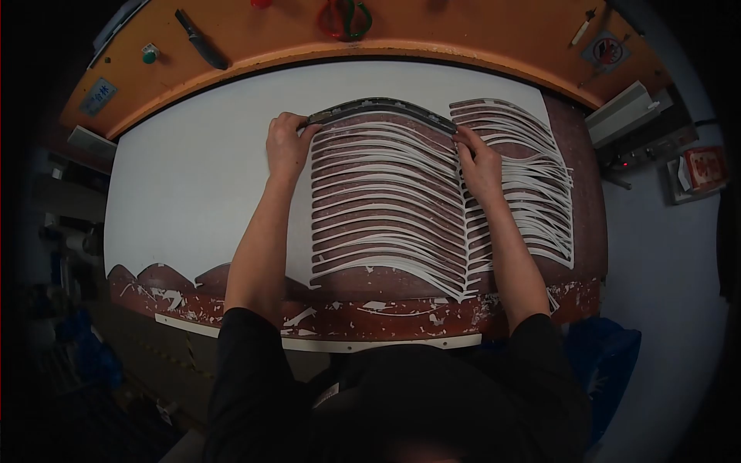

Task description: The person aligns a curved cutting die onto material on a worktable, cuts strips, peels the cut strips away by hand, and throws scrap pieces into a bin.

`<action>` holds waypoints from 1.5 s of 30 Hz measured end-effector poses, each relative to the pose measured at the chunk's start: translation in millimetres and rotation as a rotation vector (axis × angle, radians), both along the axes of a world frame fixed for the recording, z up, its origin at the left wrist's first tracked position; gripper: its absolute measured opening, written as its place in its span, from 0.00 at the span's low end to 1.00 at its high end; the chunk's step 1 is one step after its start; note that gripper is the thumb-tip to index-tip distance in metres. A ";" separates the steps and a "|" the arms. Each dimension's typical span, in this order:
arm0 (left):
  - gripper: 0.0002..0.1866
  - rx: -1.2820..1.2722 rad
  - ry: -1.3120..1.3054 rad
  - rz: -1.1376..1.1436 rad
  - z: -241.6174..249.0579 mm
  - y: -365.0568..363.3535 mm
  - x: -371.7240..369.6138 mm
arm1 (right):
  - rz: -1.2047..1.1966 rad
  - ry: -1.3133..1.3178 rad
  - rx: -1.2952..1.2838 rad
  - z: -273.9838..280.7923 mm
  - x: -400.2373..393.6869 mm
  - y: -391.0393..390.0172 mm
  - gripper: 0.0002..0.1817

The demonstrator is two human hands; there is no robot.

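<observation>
A long curved dark cutting die (382, 106) arches across the far end of the cut-out area of a white sheet (208, 170). My left hand (287, 147) grips the die's left end, fingers closed round it. At the other end, my right hand (480, 163) pinches the die between thumb and fingers. Below the die, thin curved white strips (386, 184) stay joined along their sides, with the reddish-brown board (378, 285) showing through the gaps. A second column of tangled strips (532, 201) lies to the right, partly under my right forearm.
An orange machine beam (293, 46) spans the back, carrying a dark-handled knife (201, 42) and a green button (150, 54). White scraps (166, 297) litter the board's near edge. A blue bag (606, 363) hangs at the lower right. A metal bracket (629, 108) stands back right.
</observation>
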State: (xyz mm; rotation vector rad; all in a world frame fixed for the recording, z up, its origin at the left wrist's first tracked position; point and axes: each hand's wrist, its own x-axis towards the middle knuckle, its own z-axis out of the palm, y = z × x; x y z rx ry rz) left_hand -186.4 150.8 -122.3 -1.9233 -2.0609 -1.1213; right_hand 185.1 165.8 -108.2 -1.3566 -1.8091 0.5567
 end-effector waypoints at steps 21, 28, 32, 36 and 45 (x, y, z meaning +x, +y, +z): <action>0.12 -0.018 -0.017 0.013 2.2 0.5 1.5 | 0.019 -0.104 0.036 0.7 -2.9 -1.2 0.23; 0.11 0.003 -0.038 0.016 0.8 -0.4 0.9 | 0.020 -0.107 0.026 -5.0 -0.8 0.8 0.23; 0.12 0.008 -0.041 0.010 0.0 -0.2 0.7 | 0.039 -0.132 -0.005 -1.6 3.4 1.1 0.24; 0.12 0.005 -0.027 0.014 2.7 -0.7 0.9 | -0.016 -0.147 0.069 27.6 5.4 -30.0 0.22; 0.12 0.009 0.012 -0.002 0.4 0.3 -0.5 | -0.142 -0.018 0.061 48.3 55.2 -236.0 0.12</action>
